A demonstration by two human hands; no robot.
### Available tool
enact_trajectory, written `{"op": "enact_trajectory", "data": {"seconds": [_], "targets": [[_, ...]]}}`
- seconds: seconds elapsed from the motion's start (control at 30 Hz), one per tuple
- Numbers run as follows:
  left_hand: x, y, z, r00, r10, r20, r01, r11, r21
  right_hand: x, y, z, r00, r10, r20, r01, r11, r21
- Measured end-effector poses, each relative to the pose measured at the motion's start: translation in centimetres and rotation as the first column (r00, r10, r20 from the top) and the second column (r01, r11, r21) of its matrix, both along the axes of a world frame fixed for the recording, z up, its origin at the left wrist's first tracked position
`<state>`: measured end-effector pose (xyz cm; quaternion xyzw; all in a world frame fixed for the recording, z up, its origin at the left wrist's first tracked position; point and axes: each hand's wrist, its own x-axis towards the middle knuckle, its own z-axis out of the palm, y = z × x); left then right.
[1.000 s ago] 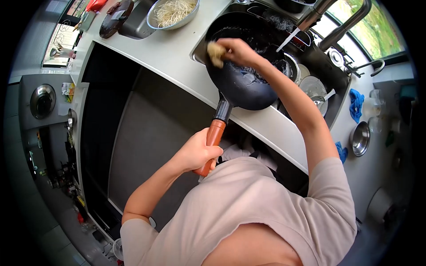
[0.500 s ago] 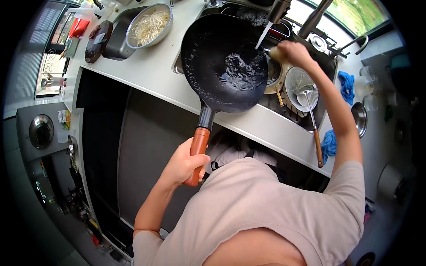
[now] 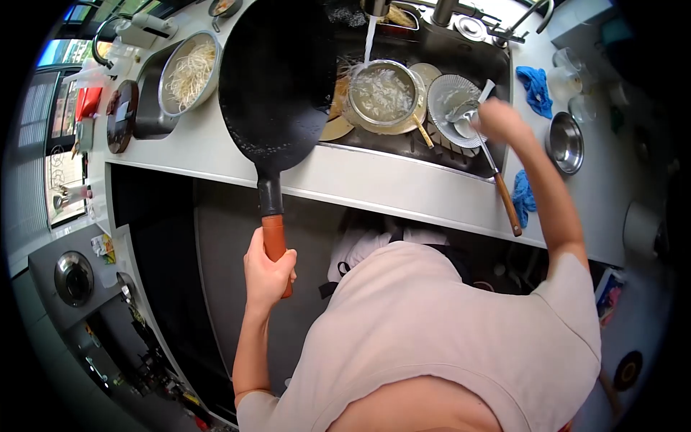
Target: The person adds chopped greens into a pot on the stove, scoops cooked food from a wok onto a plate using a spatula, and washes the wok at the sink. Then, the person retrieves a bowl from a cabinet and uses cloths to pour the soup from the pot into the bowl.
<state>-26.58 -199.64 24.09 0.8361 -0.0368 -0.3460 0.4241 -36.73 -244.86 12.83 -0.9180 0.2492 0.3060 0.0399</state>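
Note:
My left hand [image 3: 266,272] is wrapped round the reddish-brown handle of a black wok [image 3: 277,86]. The wok hangs over the counter left of the tap, with a wet sheen near its lower rim. My right hand [image 3: 505,121], fingers curled, is above the right side of a white ribbed bowl [image 3: 441,101]. A pale flat strip shows beside its fingers; whether they hold it I cannot tell. In the bowl rests the metal head of a wooden-handled utensil [image 3: 507,205]. Running water [image 3: 370,39] falls at the edge of a round strainer [image 3: 383,92] with a gold handle.
The sink [image 3: 403,155] also holds plates. A brush-like yellowish thing [image 3: 398,14] lies behind the tap. Left stands a bowl of bean sprouts [image 3: 188,75] beside a second basin. Blue cloths [image 3: 534,92] and a metal bowl [image 3: 565,142] sit on the right.
The wok has moved left from under the tap, and its pool of water no longer shows. My right hand has moved right and down, away from the tap, without the yellowish thing it held.

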Motion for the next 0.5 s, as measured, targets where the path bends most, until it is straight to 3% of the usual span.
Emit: {"op": "enact_trajectory", "data": {"seconds": [0.07, 0.13, 0.23, 0.33, 0.43, 0.5], "targets": [[0.3, 0.2, -1.1, 0.996, -0.004, 0.086, 0.003, 1.0, 0.005, -6.5, 3.2, -0.5, 0.978, -0.104, -0.181, 0.118, 0.991, 0.067], [0.7, 0.5, -2.2, 0.991, -0.001, 0.135, 0.0, 1.0, 0.009, -10.4, 5.6, -1.7, 0.965, -0.24, -0.107, 0.248, 0.967, 0.066], [0.6, 1.5, -3.7, 0.988, 0.021, 0.153, -0.017, 0.999, -0.03, -13.2, 6.7, -3.4, 0.942, -0.303, 0.147, 0.311, 0.95, -0.034], [0.5, 2.4, -5.0, 0.987, 0.043, 0.155, -0.03, 0.996, -0.09, -14.3, 7.5, -3.2, 0.875, -0.389, 0.287, 0.409, 0.912, -0.012], [0.0, 3.6, -5.9, 0.978, 0.078, 0.194, -0.062, 0.994, -0.088, -14.8, 8.2, 0.5, 0.837, -0.406, 0.366, 0.414, 0.908, 0.061], [-0.2, 4.2, -6.1, 0.968, 0.095, 0.233, -0.084, 0.995, -0.057, -16.3, 7.2, 0.1, 0.685, -0.557, 0.469, 0.473, 0.83, 0.295]]}}
